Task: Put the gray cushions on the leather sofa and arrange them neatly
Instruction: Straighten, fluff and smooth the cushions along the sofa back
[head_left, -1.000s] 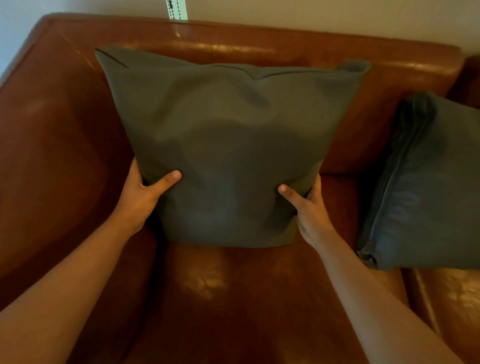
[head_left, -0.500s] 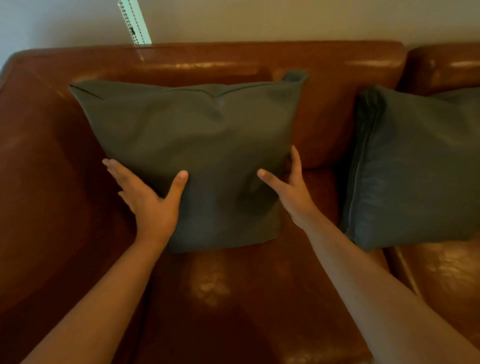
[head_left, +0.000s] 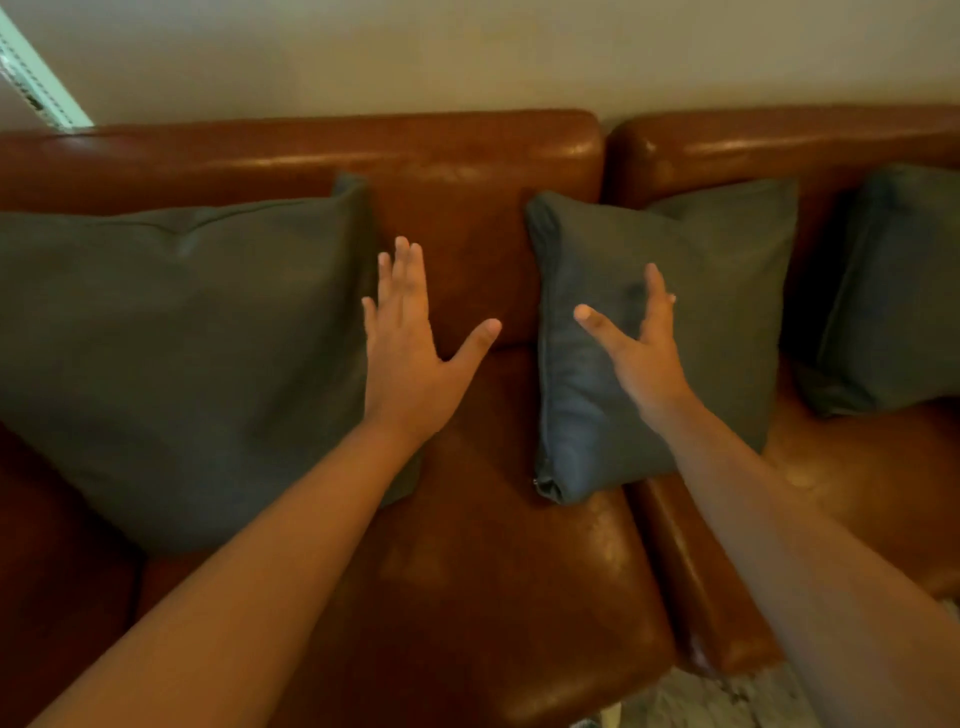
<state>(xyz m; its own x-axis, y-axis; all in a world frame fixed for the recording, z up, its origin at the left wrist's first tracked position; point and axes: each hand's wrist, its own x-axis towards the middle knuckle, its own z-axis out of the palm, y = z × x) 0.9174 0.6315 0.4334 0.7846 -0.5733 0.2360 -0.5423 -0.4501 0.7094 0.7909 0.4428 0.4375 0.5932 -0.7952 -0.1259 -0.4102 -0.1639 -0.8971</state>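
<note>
The leather sofa (head_left: 467, 571) fills most of the view, brown and glossy, its backrest running along a pale wall (head_left: 467, 57) and its seat split into two seat pads by a seam right of the middle. The left cushion (head_left: 182, 353), the largest of the gray cushions, leans upright against the backrest at the left end of the sofa, its bottom edge on the seat and its right edge reaching toward the middle of the left seat pad. The middle cushion (head_left: 727, 291) stands against the backrest over the seam between the two seat pads, turned so its zippered left side faces forward, with its lower left corner resting near the right edge of the left seat pad. The right cushion (head_left: 883, 301) leans at the backrest on the right seat pad, cut off by the frame edge. A bare strip of backrest separates the left and middle cushions. The left hand (head_left: 410, 348) is spread flat and empty, fingers straight and thumb out, just beside the right edge of the left cushion and over that bare strip. The right hand (head_left: 644, 353) is also spread and gripping nothing, fingers parted, in front of the face of the middle cushion; whether it touches the fabric cannot be told.
</note>
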